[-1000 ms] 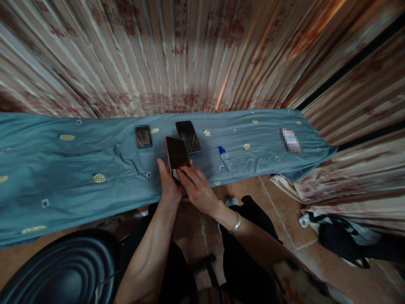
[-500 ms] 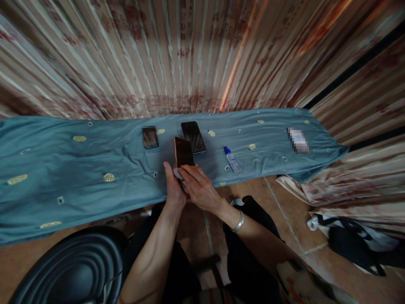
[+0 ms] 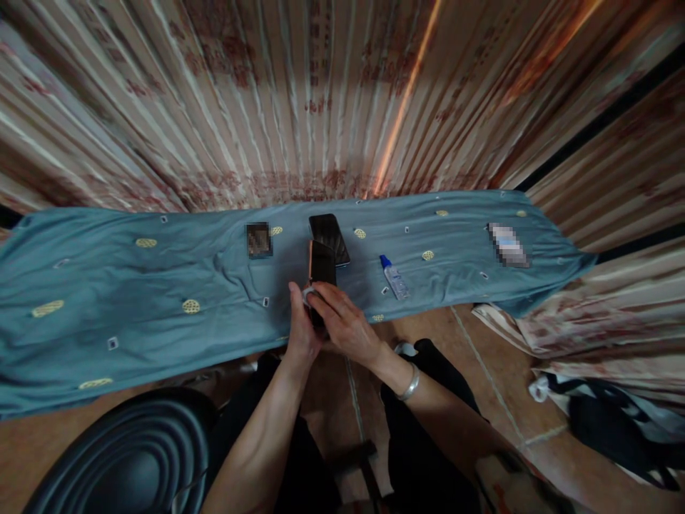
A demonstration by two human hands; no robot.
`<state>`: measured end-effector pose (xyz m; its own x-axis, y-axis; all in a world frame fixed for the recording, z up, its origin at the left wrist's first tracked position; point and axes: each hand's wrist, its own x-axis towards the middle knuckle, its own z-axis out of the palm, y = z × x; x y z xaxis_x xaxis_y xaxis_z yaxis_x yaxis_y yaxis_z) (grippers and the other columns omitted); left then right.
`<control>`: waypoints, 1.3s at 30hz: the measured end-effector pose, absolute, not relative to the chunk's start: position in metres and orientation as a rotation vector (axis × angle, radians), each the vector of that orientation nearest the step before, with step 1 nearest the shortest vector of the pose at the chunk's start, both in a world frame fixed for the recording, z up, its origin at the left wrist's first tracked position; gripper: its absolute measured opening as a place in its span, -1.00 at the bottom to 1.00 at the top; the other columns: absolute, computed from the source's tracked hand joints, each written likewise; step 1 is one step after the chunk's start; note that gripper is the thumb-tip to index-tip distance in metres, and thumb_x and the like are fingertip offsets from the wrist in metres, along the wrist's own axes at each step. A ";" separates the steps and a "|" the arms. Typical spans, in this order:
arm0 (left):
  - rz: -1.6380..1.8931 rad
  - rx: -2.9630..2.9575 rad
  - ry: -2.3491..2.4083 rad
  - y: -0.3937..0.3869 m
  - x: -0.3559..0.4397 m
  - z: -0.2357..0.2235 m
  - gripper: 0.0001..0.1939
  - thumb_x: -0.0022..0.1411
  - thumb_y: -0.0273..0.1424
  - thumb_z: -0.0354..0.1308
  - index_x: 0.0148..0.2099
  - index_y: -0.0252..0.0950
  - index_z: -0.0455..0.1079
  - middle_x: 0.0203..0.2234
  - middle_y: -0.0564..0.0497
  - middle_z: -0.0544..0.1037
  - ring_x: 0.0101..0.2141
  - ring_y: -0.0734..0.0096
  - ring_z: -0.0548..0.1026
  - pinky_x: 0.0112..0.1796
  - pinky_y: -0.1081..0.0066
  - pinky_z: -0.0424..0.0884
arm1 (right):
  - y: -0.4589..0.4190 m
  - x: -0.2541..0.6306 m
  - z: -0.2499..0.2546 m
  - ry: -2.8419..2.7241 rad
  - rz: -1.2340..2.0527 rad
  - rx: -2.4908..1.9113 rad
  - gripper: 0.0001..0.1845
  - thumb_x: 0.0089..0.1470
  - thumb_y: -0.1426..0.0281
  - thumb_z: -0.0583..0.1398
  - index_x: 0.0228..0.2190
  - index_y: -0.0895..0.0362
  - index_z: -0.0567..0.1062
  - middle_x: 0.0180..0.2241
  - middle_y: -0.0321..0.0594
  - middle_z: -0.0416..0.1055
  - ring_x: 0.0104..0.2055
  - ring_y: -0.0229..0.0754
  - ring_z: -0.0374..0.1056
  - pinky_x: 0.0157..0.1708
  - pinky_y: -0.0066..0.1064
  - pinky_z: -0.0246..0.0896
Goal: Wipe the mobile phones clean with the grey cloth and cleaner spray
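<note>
In the middle of the frame, the smartphone (image 3: 322,263) in your left hand (image 3: 304,334) points toward the top edge, its long axis nearly vertical. Your left thumb flanks its lower left side, other fingers hidden; your right hand's (image 3: 347,323) fingers, pressed together, cross its lower face, holding a white cloth (image 3: 307,293).

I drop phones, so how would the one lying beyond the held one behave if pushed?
That phone looks straight-edged, so probably stiff. Its shine suggests it could be slippery. Lying flat, it seems unlikely to roll.
</note>
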<state>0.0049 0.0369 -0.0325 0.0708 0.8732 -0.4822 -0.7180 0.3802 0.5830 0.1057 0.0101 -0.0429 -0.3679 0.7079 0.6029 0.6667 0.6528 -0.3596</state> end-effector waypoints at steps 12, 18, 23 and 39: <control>1.136 0.426 0.751 0.018 0.019 -0.041 -0.56 0.27 -0.12 0.14 0.03 -0.31 0.52 0.10 -0.10 0.52 0.28 0.19 0.26 0.24 0.23 0.19 | 0.037 0.132 -0.044 -1.950 0.031 -1.240 -0.50 0.30 0.54 -0.04 0.21 0.13 0.33 0.22 -0.03 0.31 0.38 -0.06 0.05 0.31 -0.07 0.15; 1.196 0.455 0.883 0.023 0.007 -0.050 -0.51 0.17 -0.05 0.22 -0.08 -0.37 0.54 0.00 -0.16 0.58 0.21 0.16 0.36 0.23 0.22 0.21 | 0.020 0.121 -0.044 -2.134 0.054 -1.095 -0.56 0.29 0.55 -0.01 0.14 0.22 0.40 0.18 0.03 0.35 0.38 -0.06 0.04 0.32 -0.09 0.16; 1.112 0.682 0.948 0.017 0.002 -0.047 -0.50 0.09 -0.10 0.30 -0.01 -0.34 0.54 0.02 -0.14 0.57 0.18 0.09 0.37 0.17 0.19 0.29 | 0.029 0.135 -0.043 -2.105 0.030 -1.169 -0.59 0.28 0.55 -0.01 0.07 0.15 0.46 0.15 -0.04 0.39 0.36 -0.06 0.08 0.29 -0.08 0.19; 0.847 0.475 0.853 0.005 -0.011 -0.026 -0.50 0.10 -0.32 0.32 0.10 -0.32 0.46 -0.17 -0.16 0.64 -0.09 0.02 0.60 -0.21 0.20 0.59 | 0.061 0.178 -0.041 -1.752 0.644 -1.322 -0.67 0.26 0.33 0.05 -0.05 0.07 0.53 -0.15 -0.18 0.57 -0.09 -0.11 0.48 -0.05 -0.21 0.35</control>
<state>-0.0113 0.0051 -0.0261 0.3731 0.8058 -0.4600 -0.4540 0.5909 0.6669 0.1780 0.0608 -0.0414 -0.1035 0.9457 0.3080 0.5215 0.3153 -0.7929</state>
